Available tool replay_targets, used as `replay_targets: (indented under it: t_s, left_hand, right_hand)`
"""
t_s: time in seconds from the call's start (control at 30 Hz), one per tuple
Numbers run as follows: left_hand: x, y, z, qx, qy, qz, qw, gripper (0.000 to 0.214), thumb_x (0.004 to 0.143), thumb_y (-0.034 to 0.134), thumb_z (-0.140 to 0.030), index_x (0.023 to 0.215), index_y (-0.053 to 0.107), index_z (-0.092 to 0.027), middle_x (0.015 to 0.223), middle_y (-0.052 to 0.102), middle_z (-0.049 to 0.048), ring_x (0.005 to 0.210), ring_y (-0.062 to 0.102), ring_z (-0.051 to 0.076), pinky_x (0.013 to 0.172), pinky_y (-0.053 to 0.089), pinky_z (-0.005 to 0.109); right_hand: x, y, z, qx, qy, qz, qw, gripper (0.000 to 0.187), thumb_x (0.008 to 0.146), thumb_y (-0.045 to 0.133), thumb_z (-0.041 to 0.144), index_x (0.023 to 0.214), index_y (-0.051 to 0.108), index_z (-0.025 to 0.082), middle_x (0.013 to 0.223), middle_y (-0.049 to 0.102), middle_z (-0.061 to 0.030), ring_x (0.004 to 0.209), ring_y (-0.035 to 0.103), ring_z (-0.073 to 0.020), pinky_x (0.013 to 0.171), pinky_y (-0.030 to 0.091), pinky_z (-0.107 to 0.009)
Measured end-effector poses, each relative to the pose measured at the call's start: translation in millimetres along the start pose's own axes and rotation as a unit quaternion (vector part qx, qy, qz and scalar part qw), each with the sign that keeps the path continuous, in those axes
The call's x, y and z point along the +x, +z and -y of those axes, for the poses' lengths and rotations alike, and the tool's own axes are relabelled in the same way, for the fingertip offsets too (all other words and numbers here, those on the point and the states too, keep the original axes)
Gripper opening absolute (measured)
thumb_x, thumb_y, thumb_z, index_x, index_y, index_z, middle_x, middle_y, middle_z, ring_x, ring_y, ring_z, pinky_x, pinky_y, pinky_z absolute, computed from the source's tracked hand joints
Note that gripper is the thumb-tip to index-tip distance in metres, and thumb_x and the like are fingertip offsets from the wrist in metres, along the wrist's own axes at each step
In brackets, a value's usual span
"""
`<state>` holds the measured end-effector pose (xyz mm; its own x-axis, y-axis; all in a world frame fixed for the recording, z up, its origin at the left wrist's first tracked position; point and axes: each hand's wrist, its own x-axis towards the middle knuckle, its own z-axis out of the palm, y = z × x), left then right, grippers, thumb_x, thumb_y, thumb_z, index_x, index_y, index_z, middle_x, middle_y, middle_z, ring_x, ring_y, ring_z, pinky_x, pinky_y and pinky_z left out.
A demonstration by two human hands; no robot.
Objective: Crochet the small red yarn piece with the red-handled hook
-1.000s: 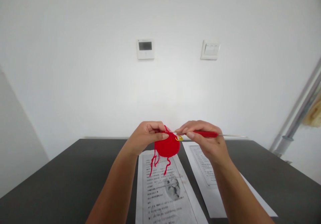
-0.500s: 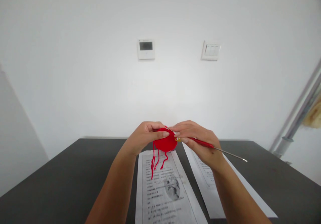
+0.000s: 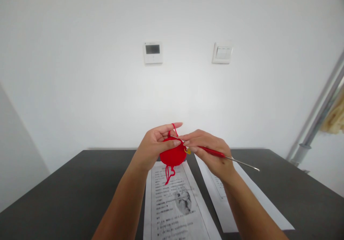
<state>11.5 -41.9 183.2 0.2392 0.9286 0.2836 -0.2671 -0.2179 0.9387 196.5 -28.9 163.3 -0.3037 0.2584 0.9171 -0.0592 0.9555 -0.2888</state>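
My left hand (image 3: 153, 145) is closed on a round red crochet piece (image 3: 173, 156), its thumb pressed on the front. Red yarn (image 3: 174, 127) loops over its raised index finger. My right hand (image 3: 211, 148) grips a crochet hook (image 3: 215, 152) with a red handle and metal ends. The hook's left end lies by the top edge of the piece, near the yarn. A yellow stitch marker (image 3: 187, 151) hangs at the piece's right edge, just under my right fingertips. Loose red yarn tails (image 3: 169, 173) dangle below the piece.
Beneath my hands, a printed sheet (image 3: 174, 211) with a dark picture lies on the dark table (image 3: 67, 189). A second printed sheet (image 3: 258, 204) lies to the right, partly under my right forearm. The white wall behind carries a thermostat (image 3: 153, 52) and a switch (image 3: 223, 53).
My left index finger has risen and straightened, with yarn now over it. The hook's left end has come into view at the top edge. The crochet piece has shifted slightly left and down.
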Motion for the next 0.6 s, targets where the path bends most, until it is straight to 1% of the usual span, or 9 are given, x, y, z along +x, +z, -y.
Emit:
replay_targets:
  t_s: [0.1, 0.17, 0.27, 0.4, 0.53, 0.6]
  left_hand:
    - [-2, 2.2, -1, 0.006, -0.006, 0.009, 1.0, 0.064, 0.062, 0.084, -0.022, 0.123, 0.066, -0.015, 0.079, 0.071, 0.0033, 0.072, 0.066, 0.015, 0.069, 0.051, 0.026]
    - [-3, 3.3, -1, 0.016, 0.006, 0.006, 1.0, 0.065, 0.063, 0.084, -0.022, 0.124, 0.065, -0.014, 0.078, 0.07, 0.0023, 0.071, 0.065, 0.014, 0.069, 0.051, 0.026]
    - [-2, 4.3, -2, 0.052, 0.045, -0.022, 0.997, 0.063, 0.064, 0.082, -0.021, 0.124, 0.064, -0.014, 0.076, 0.068, 0.0003, 0.07, 0.063, 0.012, 0.07, 0.051, 0.025]
    - [-2, 5.4, 0, 0.118, 0.092, -0.059, 0.987, 0.057, 0.07, 0.076, -0.022, 0.125, 0.062, -0.013, 0.076, 0.066, 0.0006, 0.075, 0.063, 0.015, 0.074, 0.051, 0.029]
    - [-3, 8.9, 5, 0.196, 0.139, -0.105, 0.965, 0.052, 0.078, 0.068, -0.021, 0.129, 0.06, -0.016, 0.079, 0.068, 0.0019, 0.083, 0.064, 0.018, 0.085, 0.05, 0.033]
    - [-3, 10.9, 7, 0.202, 0.15, -0.12, 0.96, 0.052, 0.079, 0.065, -0.019, 0.131, 0.058, -0.017, 0.082, 0.069, 0.0021, 0.086, 0.065, 0.018, 0.088, 0.049, 0.034]
  right_hand:
    - [-1, 2, -1, -0.028, -0.026, 0.003, 0.999, 0.025, 0.088, 0.062, 0.009, 0.104, 0.072, 0.026, 0.102, 0.075, -0.0044, 0.093, 0.07, -0.0167, 0.079, 0.059, -0.032]
    - [-1, 4, -2, -0.047, -0.032, 0.001, 0.998, 0.024, 0.088, 0.062, 0.01, 0.104, 0.072, 0.026, 0.1, 0.074, -0.0043, 0.092, 0.069, -0.0165, 0.078, 0.058, -0.032]
    - [-2, 6, -4, -0.078, -0.023, -0.013, 0.997, 0.02, 0.089, 0.062, 0.013, 0.102, 0.071, 0.026, 0.1, 0.072, -0.0043, 0.093, 0.068, -0.0168, 0.079, 0.058, -0.032]
    - [-2, 9, -6, -0.122, -0.011, -0.014, 0.992, 0.016, 0.092, 0.058, 0.015, 0.099, 0.068, 0.025, 0.111, 0.07, -0.0064, 0.101, 0.067, -0.0186, 0.084, 0.057, -0.034]
    - [-5, 18, -12, -0.161, -0.041, -0.004, 0.986, 0.022, 0.093, 0.054, 0.011, 0.108, 0.062, 0.025, 0.117, 0.068, -0.0074, 0.109, 0.064, -0.0191, 0.091, 0.055, -0.036]
    - [-7, 24, -17, -0.19, -0.071, -0.022, 0.979, 0.027, 0.092, 0.054, 0.01, 0.113, 0.058, 0.025, 0.122, 0.065, -0.0087, 0.113, 0.062, -0.0197, 0.092, 0.055, -0.038]
